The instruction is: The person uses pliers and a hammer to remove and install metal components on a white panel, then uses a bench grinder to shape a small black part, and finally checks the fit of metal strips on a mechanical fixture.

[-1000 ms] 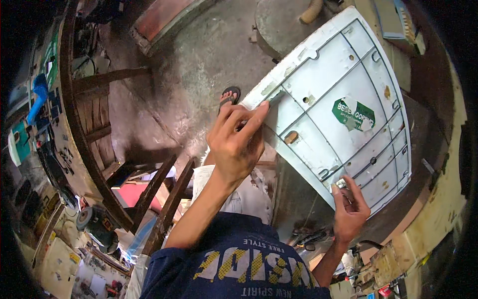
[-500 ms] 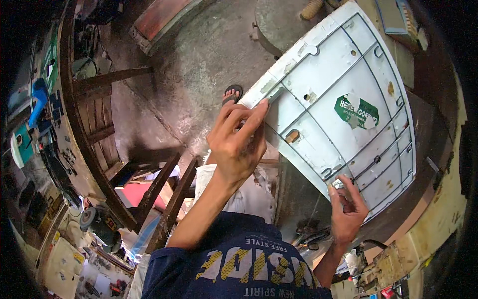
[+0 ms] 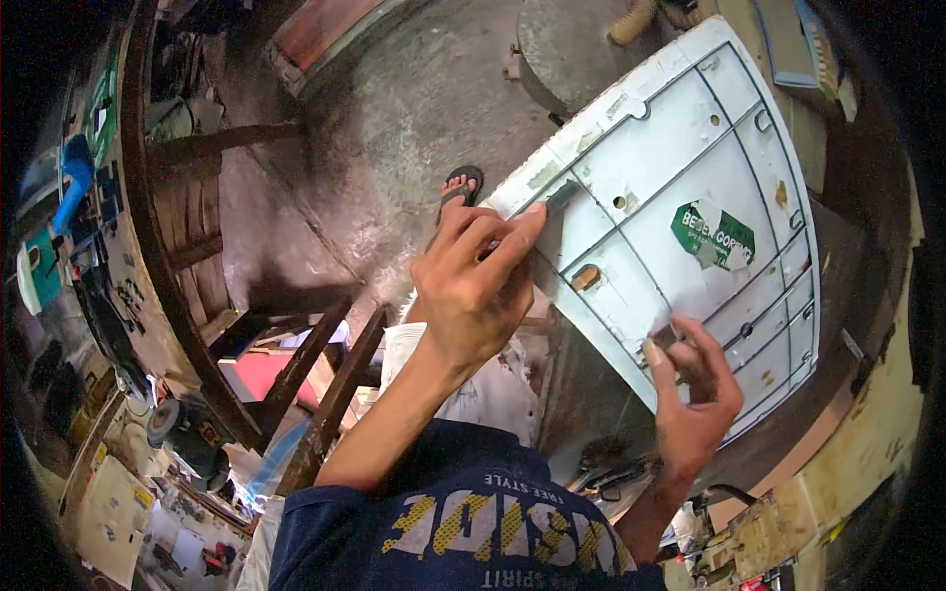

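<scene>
A large white panel (image 3: 641,158) with a grid of thin dark wire, several small holes and a torn green label (image 3: 713,234) slants across the right. At its left corner my left hand (image 3: 473,281) is closed, its fingertips pinching the edge beside a short dark grey strip (image 3: 562,195). My right hand (image 3: 695,394) is over the panel's near edge, thumb and forefinger curled toward each other. Something small and blurred shows at these fingertips; I cannot make out what it is. An oblong hole with a brownish edge (image 3: 585,277) lies between my hands.
A dark wooden frame with slats (image 3: 325,394) stands at my left, near a cluttered bench holding a blue tool (image 3: 74,197). A round grey lid (image 3: 572,49) and a box (image 3: 788,44) are beyond the panel. My sandalled foot (image 3: 460,184) rests on the concrete floor.
My right hand has shifted up and slightly right, farther over the panel, its fingertips now blurred. The panel sits slightly lower in view. My left hand stays at the corner.
</scene>
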### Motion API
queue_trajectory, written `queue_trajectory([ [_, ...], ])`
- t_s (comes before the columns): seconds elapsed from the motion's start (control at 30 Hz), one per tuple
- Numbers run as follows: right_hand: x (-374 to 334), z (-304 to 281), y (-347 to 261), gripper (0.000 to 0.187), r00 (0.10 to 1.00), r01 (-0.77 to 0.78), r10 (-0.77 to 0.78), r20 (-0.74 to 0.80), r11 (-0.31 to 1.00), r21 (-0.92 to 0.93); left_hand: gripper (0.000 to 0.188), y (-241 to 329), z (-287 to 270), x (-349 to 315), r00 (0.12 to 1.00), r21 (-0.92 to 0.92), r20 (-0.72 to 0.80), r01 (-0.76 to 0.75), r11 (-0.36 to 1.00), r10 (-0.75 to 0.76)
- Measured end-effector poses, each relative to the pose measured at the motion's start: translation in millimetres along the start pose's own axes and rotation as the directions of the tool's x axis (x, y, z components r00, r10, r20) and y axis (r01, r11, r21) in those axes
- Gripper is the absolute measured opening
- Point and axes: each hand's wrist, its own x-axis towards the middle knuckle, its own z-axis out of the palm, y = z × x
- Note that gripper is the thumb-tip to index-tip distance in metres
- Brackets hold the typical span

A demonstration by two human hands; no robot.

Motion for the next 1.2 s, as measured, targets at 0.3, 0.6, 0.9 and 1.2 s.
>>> queue_trajectory([
  [0.3, 103, 32, -94, 0.018, 0.674, 0.706, -0.556, 0.486, 0.679, -0.201, 0.045, 2, 0, -2, 0.999, -0.014, 0.006, 0.043, 0.999, -0.043],
  [0.6, 125, 76, -114, 0.012, 0.406, 0.914, -0.604, 0.686, 0.255, -0.316, 0.043, 3, 0, -2, 0.999, -0.003, -0.011, 0.035, 0.999, -0.035],
  [0.9, 130, 78, -124, 0.010, 0.369, 0.929, -0.553, 0.747, 0.240, -0.281, 0.039, 0, 4, -5, 0.998, 0.016, -0.012, 0.060, 0.998, -0.060],
  [1.2, 129, 76, -122, 0.011, 0.402, 0.916, -0.556, 0.728, 0.234, -0.327, 0.041, -1, 3, -6, 0.999, 0.029, 0.010, 0.047, 0.998, -0.047],
])
